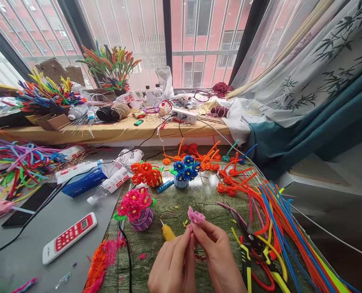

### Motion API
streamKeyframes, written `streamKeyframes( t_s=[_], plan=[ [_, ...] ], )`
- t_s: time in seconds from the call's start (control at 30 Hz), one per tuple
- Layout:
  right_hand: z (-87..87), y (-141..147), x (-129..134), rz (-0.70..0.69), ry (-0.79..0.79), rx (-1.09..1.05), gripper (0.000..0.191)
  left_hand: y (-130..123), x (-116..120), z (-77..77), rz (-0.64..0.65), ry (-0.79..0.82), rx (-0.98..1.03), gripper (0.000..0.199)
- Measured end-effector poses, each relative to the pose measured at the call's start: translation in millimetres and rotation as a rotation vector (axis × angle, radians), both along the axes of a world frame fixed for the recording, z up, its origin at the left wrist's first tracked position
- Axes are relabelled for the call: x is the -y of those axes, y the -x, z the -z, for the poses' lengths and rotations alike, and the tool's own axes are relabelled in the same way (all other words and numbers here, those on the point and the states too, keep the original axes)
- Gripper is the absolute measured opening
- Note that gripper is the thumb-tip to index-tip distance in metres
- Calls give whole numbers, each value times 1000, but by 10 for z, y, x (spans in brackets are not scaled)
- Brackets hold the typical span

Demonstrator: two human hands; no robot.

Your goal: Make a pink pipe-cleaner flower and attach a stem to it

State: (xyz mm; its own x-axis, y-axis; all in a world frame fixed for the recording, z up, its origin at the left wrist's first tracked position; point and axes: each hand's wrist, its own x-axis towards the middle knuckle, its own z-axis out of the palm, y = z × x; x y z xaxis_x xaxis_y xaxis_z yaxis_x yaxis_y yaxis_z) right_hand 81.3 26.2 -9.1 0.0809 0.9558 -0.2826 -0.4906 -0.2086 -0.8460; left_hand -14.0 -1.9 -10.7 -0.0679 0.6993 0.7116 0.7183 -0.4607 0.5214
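Between my two hands is a small pink pipe-cleaner flower point(196, 215), its looped petals facing up. My left hand point(174, 260) pinches it low down at the stem, while the fingers of my right hand point(216, 248) grip it just under the petals. Behind my left hand lies a yellow hot glue gun point(167, 232), its tip pointing away from me. To the right of my right hand rest black and yellow pliers point(254, 244). Finished pipe-cleaner flower pots stand ahead: a pink one point(137, 207), an orange one point(147, 175) and a blue one point(185, 171).
Orange pipe-cleaner flowers point(229, 179) lie at the back right, with long pipe cleaners point(299, 240) along the right edge. On the left are a red-white remote point(70, 238), a blue tissue box point(84, 179) and a plastic bottle point(110, 185). A power strip point(184, 116) sits on the windowsill.
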Motion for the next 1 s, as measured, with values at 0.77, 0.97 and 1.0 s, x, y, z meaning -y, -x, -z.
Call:
streamKeyframes(
  t_s=[0.77, 0.97, 1.0],
  plan=[
    [-178, -424, 36, -362, -390, 301, 41, 373, -461, -754, 511, 765, 332, 25],
    [-91, -377, 30, -309, -295, 275, 42, 366, -425, -673, 547, 904, 400, 28],
    [-71, -373, 35, -295, -297, 327, 42, 362, -419, -664, 543, 917, 411, 28]
  ],
)
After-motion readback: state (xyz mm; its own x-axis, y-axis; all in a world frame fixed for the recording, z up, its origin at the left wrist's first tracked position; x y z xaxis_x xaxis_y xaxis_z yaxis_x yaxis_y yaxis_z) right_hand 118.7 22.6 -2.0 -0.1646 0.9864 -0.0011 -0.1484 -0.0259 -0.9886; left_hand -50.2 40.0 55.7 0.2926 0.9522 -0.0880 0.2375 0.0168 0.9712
